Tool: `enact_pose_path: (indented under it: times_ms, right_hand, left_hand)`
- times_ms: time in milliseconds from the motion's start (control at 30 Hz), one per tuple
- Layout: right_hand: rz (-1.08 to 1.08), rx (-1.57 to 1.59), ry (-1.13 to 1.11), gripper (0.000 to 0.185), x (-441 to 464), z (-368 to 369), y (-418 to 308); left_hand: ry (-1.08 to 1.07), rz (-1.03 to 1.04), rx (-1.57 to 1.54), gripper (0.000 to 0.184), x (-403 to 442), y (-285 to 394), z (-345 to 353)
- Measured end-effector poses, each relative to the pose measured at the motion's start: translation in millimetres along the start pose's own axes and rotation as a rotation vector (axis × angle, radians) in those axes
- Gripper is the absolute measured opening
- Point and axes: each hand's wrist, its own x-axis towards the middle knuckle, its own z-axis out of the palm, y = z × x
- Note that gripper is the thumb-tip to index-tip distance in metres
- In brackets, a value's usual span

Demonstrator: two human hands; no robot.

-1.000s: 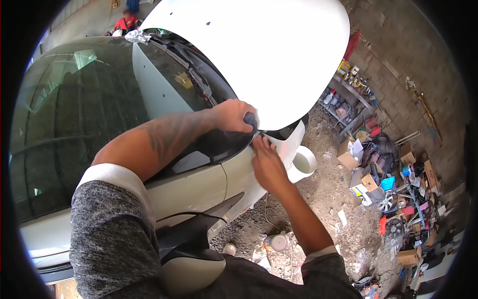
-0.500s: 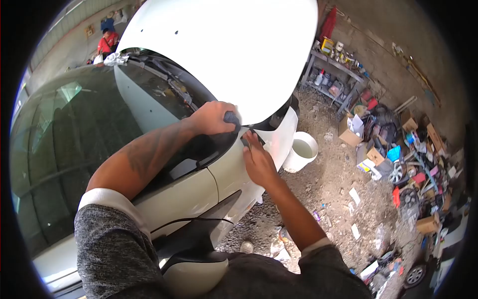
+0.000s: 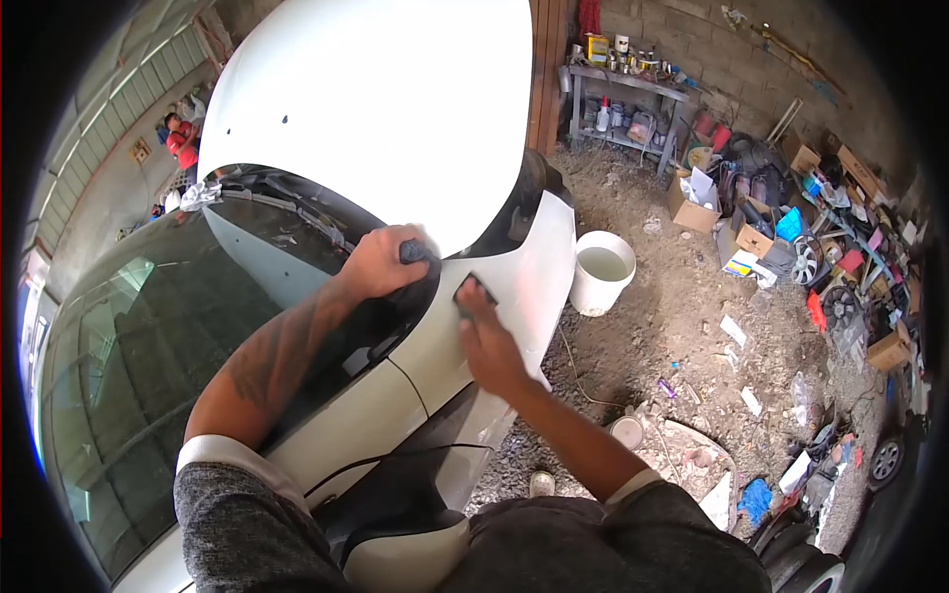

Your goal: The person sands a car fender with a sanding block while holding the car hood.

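Two bare hands reach over the car's front corner from where the wearer leans; far off to the left a person in red (image 3: 182, 141) is beyond the car, and a pale crumpled cloth (image 3: 201, 194) lies near the top of the windscreen's lower edge, set down out of the hands' way, I'd guess. The white hood (image 3: 376, 109) stands raised, which bares the dark gap between it and the fender. Close to the hood's near corner, the left hand (image 3: 381, 265) is clenched round a dark grey wad (image 3: 413, 253); the wad bulges out past the fingers, bunched as if to keep it compact in the fist; whether that hand also leans on the car I cannot tell. Just right of it, the right hand (image 3: 491, 351) lies with its fingers extended over a dark flat pad (image 3: 461, 294) on the pale fender (image 3: 534, 262); the fingers are not curled into a fist, and lying flat like that probably spreads the pressure; the thumb's hold is hidden from me. A white bucket (image 3: 598, 296) of cloudy liquid stands on the ground just beside the fender, handy for that side; farther right come a cluttered bench (image 3: 633, 77) and an open cardboard box (image 3: 697, 212) by the wall.
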Motion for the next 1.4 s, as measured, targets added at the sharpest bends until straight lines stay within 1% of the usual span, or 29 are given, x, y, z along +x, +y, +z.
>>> enact_pose_path:
  times_ms: [33,67,100,133,200,233,333,400,500,533,600,633,667,733,767,800,867,900,933,967,1000,1067,1100,1133,1200,1233,1267,1333,1400]
  right_hand:
    - [0.055,0.006,0.011,0.051,12,-5,8]
    - [0.109,0.012,0.026,0.054,25,-9,15]
    - [0.068,-0.071,0.04,0.052,34,-10,16]
    - [0.063,-0.065,0.047,0.052,32,-6,12]
    - [-0.12,-0.313,-0.144,0.047,22,1,-5]
    - [-0.111,-0.299,-0.171,0.048,21,-7,-30]
    - [-0.074,-0.316,-0.138,0.049,52,-12,-6]
    - [-0.046,-0.344,-0.142,0.048,57,-9,-12]
    - [-0.144,-0.376,-0.253,0.045,38,-13,-33]
    - [-0.141,-0.384,-0.26,0.045,43,-15,-24]
    - [-0.037,-0.281,-0.129,0.047,58,-15,-4]
    - [-0.01,-0.256,-0.129,0.049,58,-15,0]
    - [-0.006,-0.255,-0.11,0.049,51,-9,0]
    - [-0.062,-0.096,0.015,0.05,17,11,-8]
    - [-0.027,-0.025,-0.03,0.051,1,10,-21]
    - [-0.046,0.047,-0.029,0.052,-10,7,-26]
    - [-0.077,-0.015,0.084,0.051,-2,12,5]
    - [0.056,0.091,0.118,0.052,10,11,21]
    - [0.184,0.199,0.156,0.053,25,8,31]
    - [0.277,0.338,0.142,0.056,30,2,33]
    - [0.279,0.342,0.152,0.056,24,5,26]
    - [0.127,0.247,0.17,0.056,-8,18,4]
    - [0.038,0.286,0.154,0.056,-28,25,-1]
    - [0.043,0.295,0.139,0.056,-28,25,8]
    - [0.069,0.102,0.207,0.053,-16,22,36]
    - [0.218,0.177,0.232,0.053,0,16,51]
    - [0.294,0.251,0.238,0.052,15,7,56]
    - [0.268,0.217,0.18,0.051,13,6,37]
    - [0.049,0.206,0.154,0.051,-18,23,2]
  left_hand:
    - [0.036,0.056,0.022,0.025,0,-6,3]
    - [0.031,0.053,0.031,0.025,-1,-6,2]
    - [-0.004,0.021,-0.012,0.027,-1,-4,0]
    - [-0.037,-0.007,-0.054,0.029,0,-3,-3]
    - [-0.035,0.0,0.003,0.03,4,-9,-5]
    - [-0.038,0.0,0.008,0.03,5,-8,-5]
    - [-0.024,0.015,-0.002,0.031,-1,-6,0]
    - [-0.006,0.053,0.004,0.031,2,-5,-3]
    - [-0.036,0.025,0.027,0.031,3,-6,-4]
    - [-0.033,0.025,0.016,0.031,3,-4,-3]
    - [-0.013,0.021,-0.011,0.03,1,-1,-2]
    - [-0.007,0.033,0.006,0.03,1,-3,-1]
    - [-0.017,0.049,0.014,0.03,2,-3,-2]
    - [-0.034,0.001,0.044,0.03,3,-6,-2]
    - [-0.035,0.011,0.02,0.029,2,-4,-3]
    - [-0.037,0.011,0.006,0.029,2,-5,-1]
    - [0.038,0.034,0.02,0.029,1,-9,4]
    - [-0.004,-0.011,-0.012,0.029,0,-4,1]
    - [-0.018,-0.009,-0.008,0.029,0,-5,2]
    - [-0.005,0.011,0.009,0.029,0,-8,3]
    - [0.012,0.034,0.027,0.028,2,-9,2]
    - [0.014,0.052,0.036,0.029,6,-9,1]
    - [0.02,0.058,0.042,0.029,3,-8,1]
    - [0.02,0.039,0.041,0.029,2,-8,1]
    - [-0.002,-0.013,0.027,0.03,1,-4,1]
    - [-0.009,-0.024,0.024,0.03,1,-4,1]
    - [-0.023,-0.025,0.038,0.03,-1,-6,1]
    - [0.004,0.027,0.053,0.029,3,-9,1]
    - [0.006,0.045,0.037,0.027,5,-10,2]
